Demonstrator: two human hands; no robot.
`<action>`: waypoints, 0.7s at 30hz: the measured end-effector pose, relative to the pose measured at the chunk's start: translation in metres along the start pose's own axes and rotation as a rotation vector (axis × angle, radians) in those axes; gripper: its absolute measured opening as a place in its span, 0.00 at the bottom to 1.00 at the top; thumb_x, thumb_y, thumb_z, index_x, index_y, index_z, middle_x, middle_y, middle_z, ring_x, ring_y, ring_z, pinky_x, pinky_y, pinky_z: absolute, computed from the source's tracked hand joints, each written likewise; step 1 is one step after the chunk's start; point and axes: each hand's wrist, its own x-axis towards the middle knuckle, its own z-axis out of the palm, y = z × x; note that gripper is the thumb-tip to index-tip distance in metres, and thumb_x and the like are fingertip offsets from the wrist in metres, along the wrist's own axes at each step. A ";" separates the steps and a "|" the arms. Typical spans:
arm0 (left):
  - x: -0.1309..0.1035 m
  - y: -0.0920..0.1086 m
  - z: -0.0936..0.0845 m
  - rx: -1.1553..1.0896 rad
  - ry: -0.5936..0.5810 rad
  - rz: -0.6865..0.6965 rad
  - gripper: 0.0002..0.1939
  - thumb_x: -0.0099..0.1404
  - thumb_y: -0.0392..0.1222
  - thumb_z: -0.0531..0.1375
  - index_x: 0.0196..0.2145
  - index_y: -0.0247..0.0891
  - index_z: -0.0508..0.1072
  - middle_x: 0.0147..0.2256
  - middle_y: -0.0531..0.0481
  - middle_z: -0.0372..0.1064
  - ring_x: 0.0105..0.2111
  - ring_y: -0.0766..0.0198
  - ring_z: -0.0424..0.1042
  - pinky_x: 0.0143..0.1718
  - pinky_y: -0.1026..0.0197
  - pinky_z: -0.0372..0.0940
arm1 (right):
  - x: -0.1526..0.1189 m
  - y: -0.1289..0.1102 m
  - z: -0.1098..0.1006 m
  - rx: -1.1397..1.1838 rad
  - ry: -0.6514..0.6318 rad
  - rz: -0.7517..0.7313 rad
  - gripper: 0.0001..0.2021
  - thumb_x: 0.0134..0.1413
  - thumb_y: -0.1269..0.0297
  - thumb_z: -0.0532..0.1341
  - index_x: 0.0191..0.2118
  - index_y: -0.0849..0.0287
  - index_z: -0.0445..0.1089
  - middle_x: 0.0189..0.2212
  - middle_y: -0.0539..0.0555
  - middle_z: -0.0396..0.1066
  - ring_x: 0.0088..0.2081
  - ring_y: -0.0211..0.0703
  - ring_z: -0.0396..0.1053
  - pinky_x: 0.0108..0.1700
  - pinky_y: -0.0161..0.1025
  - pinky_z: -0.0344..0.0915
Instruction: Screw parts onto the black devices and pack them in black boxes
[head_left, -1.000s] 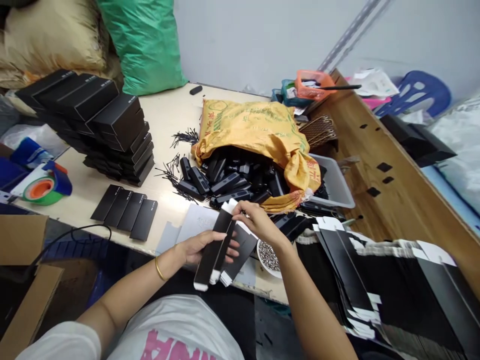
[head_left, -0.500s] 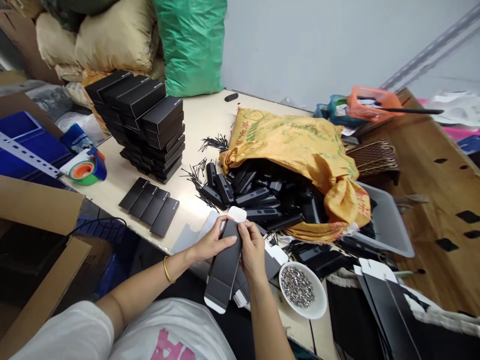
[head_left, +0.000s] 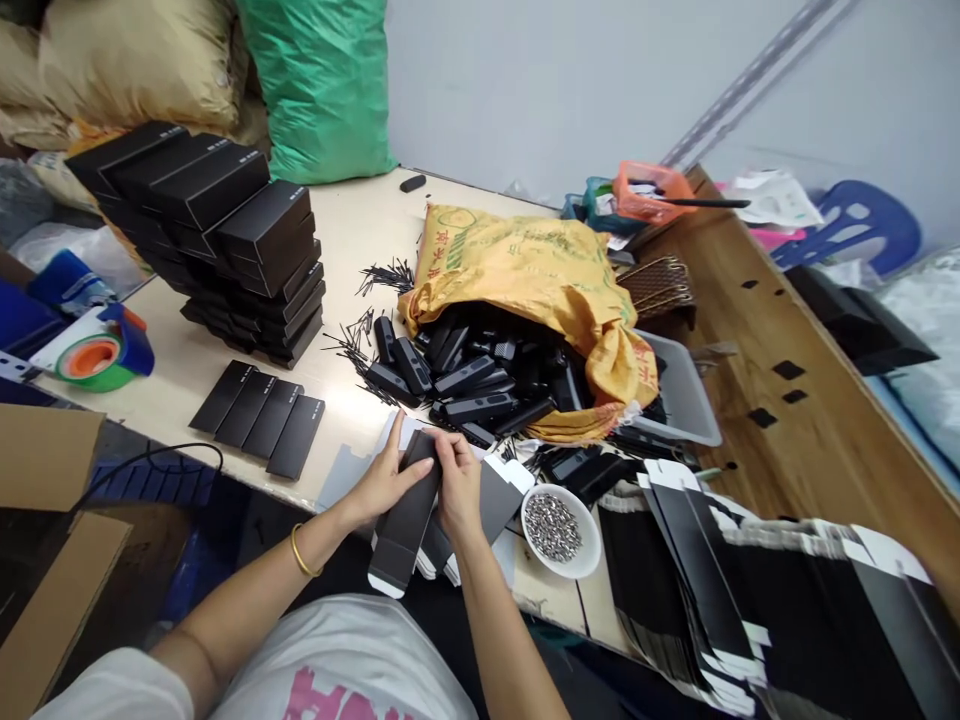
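A slim black cardboard box (head_left: 405, 520) is between my two hands, slanting toward me with a pale flap at its near end. My left hand (head_left: 382, 482) grips its left side, thumb across the face and index finger pointing up. From the right, my right hand (head_left: 459, 485) closes on the upper end, with the thumb at the top edge. More flat black box blanks (head_left: 499, 500) lie beneath, partly hidden by my right hand. Just right of them stands a white bowl (head_left: 589, 545) of small metal parts.
Stacked black boxes (head_left: 262, 225) rise at left, with several thin ones (head_left: 274, 420) in front. A yellow sack (head_left: 517, 260) spills black handheld devices (head_left: 465, 375) beyond my hands. Folded blanks (head_left: 697, 570) stand at right. A tape roll (head_left: 90, 358) sits at far left.
My view has swung to the right, showing more blanks on that side. The white flap at the box's far end has been folded down out of sight. Both hands keep hold of the box.
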 end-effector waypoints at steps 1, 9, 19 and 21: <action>0.001 -0.001 -0.002 -0.005 -0.011 -0.020 0.47 0.59 0.49 0.61 0.65 0.44 0.34 0.42 0.44 0.71 0.40 0.58 0.72 0.44 0.54 0.67 | -0.003 0.004 -0.003 -0.007 0.010 0.007 0.13 0.45 0.52 0.64 0.33 0.57 0.70 0.34 0.50 0.71 0.34 0.39 0.66 0.37 0.35 0.62; -0.009 0.004 -0.001 0.494 -0.254 0.548 0.28 0.51 0.44 0.66 0.50 0.40 0.67 0.60 0.38 0.53 0.62 0.45 0.49 0.63 0.41 0.40 | 0.013 0.005 -0.015 -0.242 0.039 -0.092 0.14 0.55 0.52 0.53 0.32 0.57 0.66 0.28 0.51 0.68 0.31 0.42 0.66 0.36 0.38 0.64; 0.013 0.028 -0.065 0.820 0.363 0.036 0.39 0.55 0.46 0.62 0.59 0.32 0.50 0.50 0.34 0.64 0.50 0.48 0.66 0.50 0.48 0.62 | 0.088 -0.064 -0.093 -1.614 -0.126 -0.244 0.17 0.50 0.77 0.51 0.44 0.64 0.68 0.42 0.63 0.70 0.44 0.52 0.66 0.44 0.42 0.60; 0.018 0.032 -0.069 1.114 0.462 0.061 0.39 0.56 0.45 0.61 0.60 0.30 0.49 0.52 0.30 0.60 0.52 0.43 0.62 0.51 0.42 0.59 | 0.074 -0.066 -0.121 -1.645 -0.107 -0.191 0.13 0.52 0.75 0.50 0.40 0.63 0.69 0.39 0.62 0.71 0.42 0.50 0.67 0.41 0.40 0.60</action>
